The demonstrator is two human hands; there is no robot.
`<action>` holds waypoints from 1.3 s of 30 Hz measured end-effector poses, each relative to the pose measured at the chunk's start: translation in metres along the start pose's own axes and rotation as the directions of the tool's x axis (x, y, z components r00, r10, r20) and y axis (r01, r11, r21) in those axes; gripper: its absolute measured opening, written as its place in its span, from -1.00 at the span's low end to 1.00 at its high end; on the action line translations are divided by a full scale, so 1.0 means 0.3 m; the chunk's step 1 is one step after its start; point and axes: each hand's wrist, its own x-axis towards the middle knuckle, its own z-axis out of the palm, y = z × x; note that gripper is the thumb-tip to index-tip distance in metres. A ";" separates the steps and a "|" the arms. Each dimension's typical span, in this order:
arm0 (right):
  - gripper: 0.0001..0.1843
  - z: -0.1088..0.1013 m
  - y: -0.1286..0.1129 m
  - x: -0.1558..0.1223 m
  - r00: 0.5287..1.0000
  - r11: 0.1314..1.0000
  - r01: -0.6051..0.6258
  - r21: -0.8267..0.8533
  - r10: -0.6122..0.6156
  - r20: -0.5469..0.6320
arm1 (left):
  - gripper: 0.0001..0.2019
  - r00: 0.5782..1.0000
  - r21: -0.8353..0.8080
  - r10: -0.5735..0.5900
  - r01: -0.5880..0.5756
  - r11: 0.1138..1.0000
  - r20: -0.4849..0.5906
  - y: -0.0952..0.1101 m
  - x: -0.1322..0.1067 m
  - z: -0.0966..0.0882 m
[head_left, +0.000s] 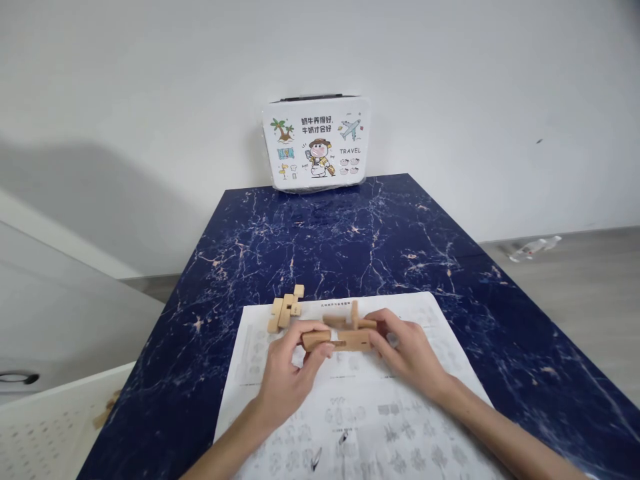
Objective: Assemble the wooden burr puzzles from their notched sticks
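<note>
My left hand (287,373) and my right hand (407,350) both grip a partly joined set of wooden puzzle bars (345,331) just above a printed instruction sheet (350,413). The left fingers pinch its left end, and the right fingers close round its right end. One short bar sticks up from the middle of the piece. A second cluster of wooden blocks (285,310) lies loose at the sheet's upper left corner, beyond my left hand.
The sheet lies on a dark blue marbled table (350,240). A white illustrated box (317,143) leans against the wall at the table's far edge. A white perforated tray (55,427) with wooden pieces sits low left. Grey floor lies to the right.
</note>
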 end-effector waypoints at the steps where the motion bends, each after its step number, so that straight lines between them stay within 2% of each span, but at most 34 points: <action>1: -0.82 0.001 -0.002 -0.003 0.999 0.999 0.033 -0.012 -0.033 0.036 | -0.93 1.000 -0.028 -0.007 0.007 1.000 -0.008 0.002 0.000 -0.004; 4: -0.82 0.006 -0.012 -0.008 0.988 0.997 0.073 0.009 -0.074 0.134 | -0.88 1.000 -0.059 0.013 -0.013 0.998 -0.015 0.007 0.000 -0.015; 9: -0.84 0.014 -0.028 -0.014 0.958 0.994 0.044 0.096 -0.070 0.277 | -0.75 0.998 -0.045 0.055 -0.055 0.997 0.016 0.014 0.007 -0.038; 13: -0.86 0.017 -0.037 -0.018 0.935 0.986 0.027 0.163 -0.083 0.344 | -0.70 0.995 -0.074 -0.001 0.009 0.997 0.103 0.025 0.018 -0.049; 16: -0.87 0.017 -0.041 -0.020 0.925 0.981 0.020 0.191 -0.091 0.368 | -0.67 0.978 -0.110 -0.061 0.085 0.990 0.200 0.033 0.027 -0.051; 25: -0.85 0.015 -0.050 -0.017 0.917 0.967 -0.011 0.253 -0.091 0.389 | -0.57 0.923 -0.162 -0.137 0.206 0.965 0.359 0.025 0.049 -0.057; 31: -0.84 0.014 -0.047 -0.018 0.914 0.965 -0.040 0.260 -0.070 0.399 | -0.58 0.920 -0.143 -0.162 0.226 0.964 0.358 0.022 0.045 -0.046; 36: -0.86 0.016 -0.034 -0.018 0.911 0.969 -0.045 0.241 -0.059 0.407 | -0.60 0.899 -0.151 -0.227 0.300 0.942 0.375 0.021 0.040 -0.034; 39: -0.87 0.015 -0.032 -0.021 0.909 0.973 -0.032 0.228 -0.066 0.411 | -0.62 0.905 -0.115 -0.232 0.289 0.950 0.357 0.020 0.033 -0.029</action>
